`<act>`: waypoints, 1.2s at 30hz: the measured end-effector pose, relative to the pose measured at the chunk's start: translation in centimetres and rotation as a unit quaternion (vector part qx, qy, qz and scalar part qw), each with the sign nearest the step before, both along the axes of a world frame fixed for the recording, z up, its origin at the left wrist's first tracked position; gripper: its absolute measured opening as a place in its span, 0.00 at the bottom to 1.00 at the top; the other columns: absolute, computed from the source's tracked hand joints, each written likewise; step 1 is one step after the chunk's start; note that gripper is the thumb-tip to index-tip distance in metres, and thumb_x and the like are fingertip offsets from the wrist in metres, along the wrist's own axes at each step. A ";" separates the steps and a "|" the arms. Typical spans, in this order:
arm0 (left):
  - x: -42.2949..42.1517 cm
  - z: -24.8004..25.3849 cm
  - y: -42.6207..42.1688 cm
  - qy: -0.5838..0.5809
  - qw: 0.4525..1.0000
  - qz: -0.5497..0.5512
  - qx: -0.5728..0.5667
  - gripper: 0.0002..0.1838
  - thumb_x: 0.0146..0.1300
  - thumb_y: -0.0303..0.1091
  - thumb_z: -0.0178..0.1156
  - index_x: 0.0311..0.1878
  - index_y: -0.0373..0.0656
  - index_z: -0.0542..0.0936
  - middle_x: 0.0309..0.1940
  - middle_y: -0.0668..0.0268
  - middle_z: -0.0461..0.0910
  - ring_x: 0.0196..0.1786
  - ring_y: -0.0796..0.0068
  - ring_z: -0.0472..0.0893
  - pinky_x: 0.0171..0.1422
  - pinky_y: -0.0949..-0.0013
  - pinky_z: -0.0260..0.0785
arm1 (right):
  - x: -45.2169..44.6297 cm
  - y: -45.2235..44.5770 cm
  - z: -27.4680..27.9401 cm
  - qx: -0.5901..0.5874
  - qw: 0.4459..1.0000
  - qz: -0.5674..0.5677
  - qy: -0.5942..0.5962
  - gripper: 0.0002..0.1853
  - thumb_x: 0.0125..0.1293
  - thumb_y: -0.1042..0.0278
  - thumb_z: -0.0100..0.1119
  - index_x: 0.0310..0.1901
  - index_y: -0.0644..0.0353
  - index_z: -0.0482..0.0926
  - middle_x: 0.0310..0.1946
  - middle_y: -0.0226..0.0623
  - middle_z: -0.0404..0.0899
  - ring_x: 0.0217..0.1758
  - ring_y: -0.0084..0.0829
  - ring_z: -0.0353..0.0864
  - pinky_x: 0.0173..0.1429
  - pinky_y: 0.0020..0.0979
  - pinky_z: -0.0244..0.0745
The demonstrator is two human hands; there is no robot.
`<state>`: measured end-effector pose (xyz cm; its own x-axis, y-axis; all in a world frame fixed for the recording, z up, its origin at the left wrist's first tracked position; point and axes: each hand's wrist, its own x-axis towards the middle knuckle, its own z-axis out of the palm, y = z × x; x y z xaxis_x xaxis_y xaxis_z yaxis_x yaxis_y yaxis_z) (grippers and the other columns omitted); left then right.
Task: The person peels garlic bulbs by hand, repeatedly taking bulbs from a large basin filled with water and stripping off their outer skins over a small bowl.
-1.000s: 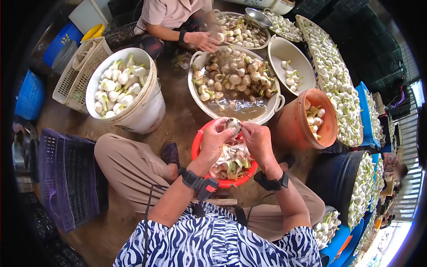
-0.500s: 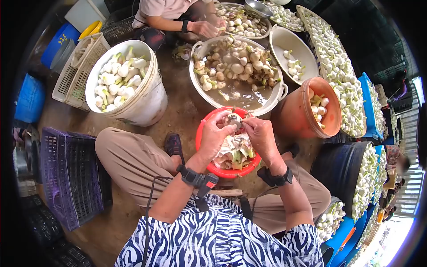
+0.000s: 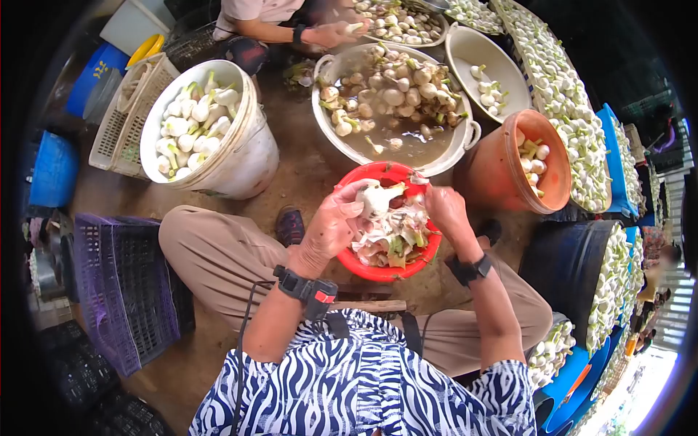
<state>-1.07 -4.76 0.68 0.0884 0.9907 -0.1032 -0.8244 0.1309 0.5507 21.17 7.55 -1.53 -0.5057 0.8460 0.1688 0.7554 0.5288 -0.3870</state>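
Observation:
My left hand [image 3: 336, 220] is closed round a white garlic bulb [image 3: 376, 201] with a short pale stem, over the left part of a red basin [image 3: 430, 256]. Peeled garlic skins [image 3: 392, 243] and greenish scraps fill much of that basin. At the basin's right rim my right hand [image 3: 447, 211] is apart from the bulb, its fingers drawn together. A greyish piece of garlic skin [image 3: 419, 179] shows at its fingertips. In front of the basin stands a wide white tub [image 3: 347, 150] of murky water and unpeeled garlic bulbs [image 3: 396, 91].
On the left is a white bucket [image 3: 243, 160] of cleaned garlic; on the right, an orange bucket [image 3: 502, 156] holds several bulbs. A purple crate [image 3: 120, 291] stands by my left knee. Across from me, a co-worker's hand [image 3: 331, 34] holds a bulb. Garlic-filled containers line the right.
My hands were together on the bulb and have separated. The right moved right with the skin; the left still holds the bulb, which now looks whiter. The co-worker's hands have shifted.

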 end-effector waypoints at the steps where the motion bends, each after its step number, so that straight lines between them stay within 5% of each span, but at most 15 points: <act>1: -0.3 -0.2 -0.1 0.004 1.000 0.006 -0.003 0.25 0.62 0.34 0.57 0.61 0.35 0.69 0.46 0.61 0.79 0.39 0.72 0.80 0.38 0.73 0.74 | -0.4 -0.6 0.5 -0.024 0.996 0.051 -0.068 0.06 0.58 0.72 0.53 0.32 0.62 0.79 0.30 0.46 0.80 0.33 0.48 0.80 0.36 0.44 0.74; 2: -0.5 -0.6 0.0 -0.020 1.000 -0.007 -0.002 0.26 0.62 0.35 0.57 0.62 0.36 0.68 0.47 0.61 0.79 0.40 0.74 0.80 0.38 0.73 0.74 | -0.5 -1.4 1.2 -0.028 0.997 0.050 0.047 0.09 0.60 0.73 0.54 0.41 0.62 0.78 0.39 0.44 0.80 0.38 0.48 0.80 0.42 0.43 0.74; 5: 0.2 -0.6 0.3 -0.018 0.999 -0.030 -0.030 0.29 0.62 0.38 0.59 0.64 0.38 0.66 0.47 0.65 0.78 0.42 0.79 0.79 0.40 0.75 0.73 | -3.4 -3.0 6.1 0.007 0.967 0.174 0.185 0.12 0.60 0.73 0.56 0.46 0.61 0.77 0.42 0.42 0.79 0.38 0.47 0.79 0.43 0.42 0.74; 10: 0.9 -0.5 0.8 0.059 0.996 -0.052 -0.052 0.30 0.60 0.38 0.61 0.64 0.38 0.66 0.46 0.69 0.76 0.45 0.83 0.77 0.44 0.76 0.72 | -4.2 -3.8 5.8 -0.017 0.967 0.212 0.137 0.05 0.56 0.73 0.60 0.35 0.61 0.80 0.29 0.39 0.80 0.36 0.40 0.80 0.40 0.38 0.74; 17: 0.9 0.9 1.1 0.091 0.990 -0.106 -0.019 0.33 0.52 0.31 0.62 0.63 0.35 0.65 0.48 0.64 0.74 0.50 0.75 0.76 0.59 0.71 0.69 | -4.1 -4.1 6.3 0.015 0.973 0.220 0.065 0.03 0.53 0.75 0.60 0.30 0.61 0.77 0.29 0.38 0.80 0.30 0.41 0.79 0.34 0.36 0.74; 20: 1.3 1.3 1.4 0.242 0.966 -0.083 0.047 0.38 0.52 0.41 0.62 0.66 0.38 0.63 0.50 0.66 0.72 0.53 0.77 0.74 0.60 0.72 0.66 | -3.6 -3.5 5.5 -0.077 0.980 0.143 0.114 0.03 0.54 0.75 0.60 0.31 0.63 0.78 0.28 0.39 0.80 0.27 0.34 0.79 0.32 0.30 0.73; 22: 1.3 1.0 1.7 0.226 0.971 -0.068 0.045 0.38 0.52 0.40 0.63 0.65 0.37 0.64 0.51 0.65 0.71 0.54 0.76 0.73 0.61 0.72 0.66 | -3.5 -3.3 5.4 -0.275 0.939 0.059 0.198 0.04 0.58 0.75 0.60 0.31 0.66 0.79 0.26 0.34 0.79 0.28 0.21 0.76 0.33 0.26 0.71; 25: 1.0 0.9 1.8 0.214 0.974 -0.057 0.049 0.35 0.53 0.33 0.61 0.65 0.37 0.64 0.53 0.64 0.70 0.57 0.76 0.72 0.62 0.72 0.67 | -3.3 -3.6 4.7 -0.374 0.869 0.082 0.314 0.06 0.62 0.73 0.60 0.32 0.68 0.80 0.25 0.26 0.77 0.30 0.14 0.71 0.35 0.24 0.70; 27: 1.5 0.9 1.8 0.369 0.928 -0.027 0.038 0.31 0.55 0.26 0.59 0.64 0.37 0.65 0.52 0.63 0.72 0.56 0.76 0.73 0.60 0.73 0.68 | -3.0 -3.5 3.5 -0.349 0.889 0.099 0.279 0.05 0.63 0.73 0.60 0.34 0.66 0.79 0.26 0.22 0.76 0.30 0.14 0.69 0.35 0.22 0.68; 31: 1.1 1.1 1.8 0.411 0.910 -0.060 -0.002 0.29 0.56 0.24 0.59 0.63 0.37 0.67 0.51 0.62 0.75 0.53 0.75 0.76 0.59 0.72 0.69 | -3.6 -4.1 2.1 -0.350 0.851 0.033 0.390 0.04 0.65 0.73 0.58 0.33 0.64 0.79 0.25 0.19 0.73 0.29 0.13 0.68 0.32 0.20 0.65; 33: 1.4 0.5 1.7 0.112 0.993 0.000 0.025 0.28 0.58 0.27 0.60 0.63 0.36 0.67 0.49 0.60 0.78 0.49 0.72 0.79 0.58 0.71 0.71 | -3.9 -3.8 -0.5 -0.333 0.808 -0.035 0.484 0.06 0.64 0.75 0.56 0.29 0.64 0.77 0.22 0.22 0.72 0.28 0.16 0.69 0.32 0.22 0.66; 34: 1.6 0.5 1.6 0.082 0.995 0.024 0.048 0.27 0.59 0.30 0.59 0.62 0.36 0.68 0.50 0.56 0.78 0.47 0.68 0.81 0.51 0.71 0.75 | -2.9 -2.9 -1.0 -0.243 0.889 -0.049 0.386 0.05 0.65 0.74 0.54 0.36 0.65 0.80 0.29 0.27 0.81 0.31 0.17 0.77 0.36 0.24 0.73; 35: 1.5 0.5 1.7 0.083 0.995 0.028 0.051 0.27 0.59 0.30 0.59 0.62 0.36 0.68 0.50 0.56 0.78 0.47 0.68 0.81 0.51 0.71 0.75 | -2.0 -2.4 -1.7 -0.240 0.889 -0.045 0.386 0.05 0.65 0.74 0.54 0.36 0.65 0.80 0.29 0.27 0.81 0.31 0.17 0.77 0.36 0.24 0.73; 36: 1.4 0.1 1.7 0.042 0.999 0.007 0.033 0.25 0.61 0.32 0.58 0.61 0.36 0.68 0.51 0.54 0.78 0.46 0.66 0.82 0.47 0.72 0.76 | -1.5 -2.5 -1.7 -0.282 0.924 0.003 0.257 0.06 0.64 0.74 0.54 0.37 0.65 0.79 0.29 0.30 0.81 0.31 0.20 0.78 0.37 0.25 0.74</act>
<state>0.31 -3.06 0.76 0.0677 0.9967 -0.0448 -0.7763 0.0808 0.6251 19.71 5.05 -3.19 -0.4861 0.8704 -0.0780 0.3926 0.1378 -0.9093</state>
